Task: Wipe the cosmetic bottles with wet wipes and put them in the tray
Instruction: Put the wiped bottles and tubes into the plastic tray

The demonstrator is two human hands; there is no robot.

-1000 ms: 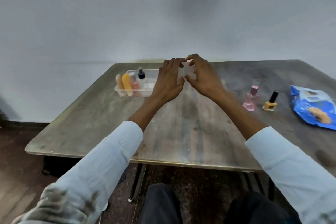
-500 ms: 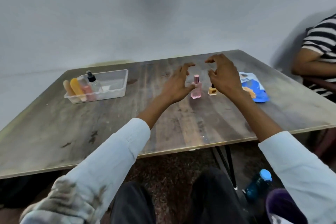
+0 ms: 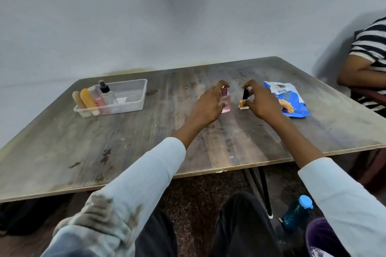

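Note:
A pink perfume bottle point(image 3: 226, 102) stands upright on the wooden table point(image 3: 125, 142). My left hand point(image 3: 206, 106) curls round it from the left, fingertips at its cap. Right beside it stands a small yellow nail polish bottle point(image 3: 243, 104) with a tall black cap. My right hand point(image 3: 261, 103) pinches that bottle, forefinger at the cap and thumb at the base. The clear plastic tray point(image 3: 133, 98) at the back left holds several cosmetic bottles at its left end, among them a clear spray bottle point(image 3: 107, 95). The blue wet wipes pack point(image 3: 290, 98) lies just behind my right hand.
A seated person in a striped shirt point(image 3: 369, 52) is at the table's far right corner. A blue water bottle point(image 3: 296, 213) stands on the floor under the table's near edge, by a black table leg point(image 3: 263, 190).
My view swung right from the tray. Both hands left the tray, moved over to the two bottles and closed in from hovering above them to touching them.

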